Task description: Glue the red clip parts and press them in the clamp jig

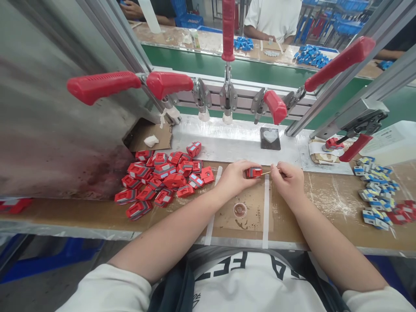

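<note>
Here's the long, brown, scuffed counter point(328, 208) running beneath the fingers of both the left hand point(235, 178) and the right hand point(290, 180); far beyond them, a person in a white top point(276, 15) is at another worktable point(211, 41). Red-handled metal clamps point(228, 93) stand just past the fingers, and left of those same fingers lies a heap of red-and-grey plastic pieces point(165, 175). Nearer the body, a small, clear, round dish point(240, 210). And there, pinched in the left fingers, one blocky red plastic piece with grey trim point(253, 173)! The right fingers grip a thin yellowish stick point(267, 173), its tip right at that piece.
</note>
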The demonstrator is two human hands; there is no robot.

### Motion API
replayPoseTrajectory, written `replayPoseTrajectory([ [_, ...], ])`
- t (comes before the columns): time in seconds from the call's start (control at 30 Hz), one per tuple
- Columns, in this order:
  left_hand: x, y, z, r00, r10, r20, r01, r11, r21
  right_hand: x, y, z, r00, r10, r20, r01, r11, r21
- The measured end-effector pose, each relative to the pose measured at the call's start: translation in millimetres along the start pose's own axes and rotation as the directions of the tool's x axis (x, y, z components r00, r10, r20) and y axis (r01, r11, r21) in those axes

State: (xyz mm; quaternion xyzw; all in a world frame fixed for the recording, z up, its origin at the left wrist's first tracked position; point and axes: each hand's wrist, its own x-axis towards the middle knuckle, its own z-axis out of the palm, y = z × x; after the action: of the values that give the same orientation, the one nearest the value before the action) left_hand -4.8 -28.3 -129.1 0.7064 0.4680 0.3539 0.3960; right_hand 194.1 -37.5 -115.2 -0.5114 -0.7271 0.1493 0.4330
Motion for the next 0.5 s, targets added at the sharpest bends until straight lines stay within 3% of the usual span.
replayPoseTrajectory([
  [0.2, -0.3, 1.2, 0.0, 1.000, -0.013, 0.006, 0.013, 1.000, 0.009, -1.8, -0.1, 1.2, 0.998, -0.061, -0.004, 0.060, 0.996, -0.071],
  [0.37, 0.7, -2.3, 1.5, 1.000, -0.025, 0.001, 0.025, 1.000, -0.001, -5.3, -8.1, -6.0, 0.998, -0.068, 0.011, 0.068, 0.997, 0.045],
  [0.43, 1.7, -4.4, 1.8, 1.000, -0.028, -0.009, 0.028, 0.999, -0.017, -9.0, -15.5, -6.8, 0.973, -0.156, 0.169, 0.130, 0.979, 0.156],
  [0.5, 3.0, -5.7, 0.8, 1.000, -0.014, -0.013, 0.014, 0.999, -0.043, -14.1, -23.6, -3.3, 0.867, -0.304, 0.395, 0.212, 0.942, 0.260],
])
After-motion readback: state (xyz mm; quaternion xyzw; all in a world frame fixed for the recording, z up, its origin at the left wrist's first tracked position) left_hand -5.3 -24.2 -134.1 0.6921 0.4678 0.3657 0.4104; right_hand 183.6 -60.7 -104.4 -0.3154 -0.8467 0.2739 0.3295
